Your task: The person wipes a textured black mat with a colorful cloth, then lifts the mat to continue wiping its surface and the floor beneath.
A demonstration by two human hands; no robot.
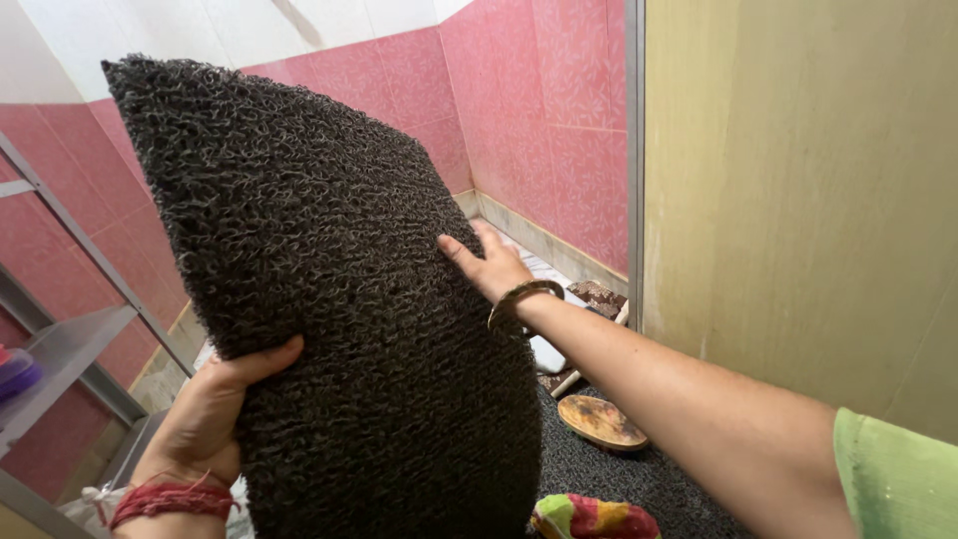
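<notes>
Holding a dark looped mat [339, 299] upright, left hand [215, 419] gripping its edge, right hand [489, 265] spread flat against it

So the left hand [205, 419] has a bunch of red threads [170, 499] wrapped round the wrist. The right hand [489, 265] wears a thin gold-coloured bangle [521, 297], and further from that bangle a light green short sleeve [898, 479].

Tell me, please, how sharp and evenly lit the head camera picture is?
Head view: soft, even daylight, no harsh glare; the dark looped mat is crisp, its fibres clear; left hand and right hand are sharp; the pink tiled wall bends slightly from wide-angle distortion.
</notes>
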